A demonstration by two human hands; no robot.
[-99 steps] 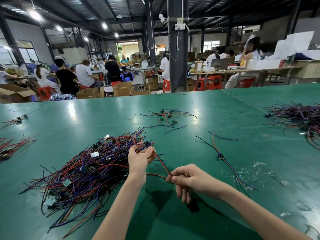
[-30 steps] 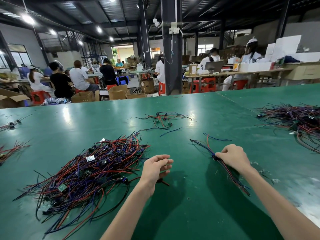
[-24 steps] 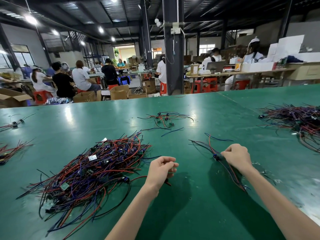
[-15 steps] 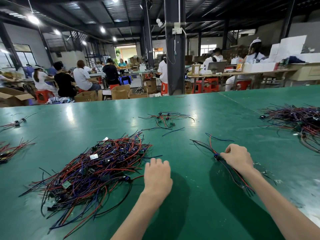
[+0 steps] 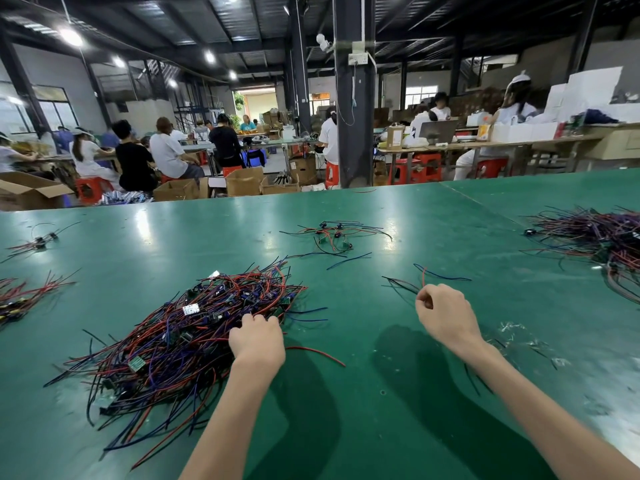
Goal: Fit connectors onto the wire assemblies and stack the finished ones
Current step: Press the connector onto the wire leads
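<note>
**Left hand now at the heap, right hand lifted from the finished stack**

Since half a second ago the left hand (image 5: 256,337) has slid from bare worktop (image 5: 363,306) to the near edge of the heap of wires (image 5: 180,334), and the right hand (image 5: 446,317) has risen off the small finished stack (image 5: 401,285). The step in hand is judged to be picking the next wire assembly, one piece having been stacked. The left fingers reach down among the red and blue strands, hidden behind the hand, so whether they hold one cannot be told. The right fingers are curled. A red strand ends at the thumb, but a pinch cannot be confirmed. A loose red wire (image 5: 315,351) lies just beside the left wrist. The next move calls for freeing a single assembly from the tangle.
</note>
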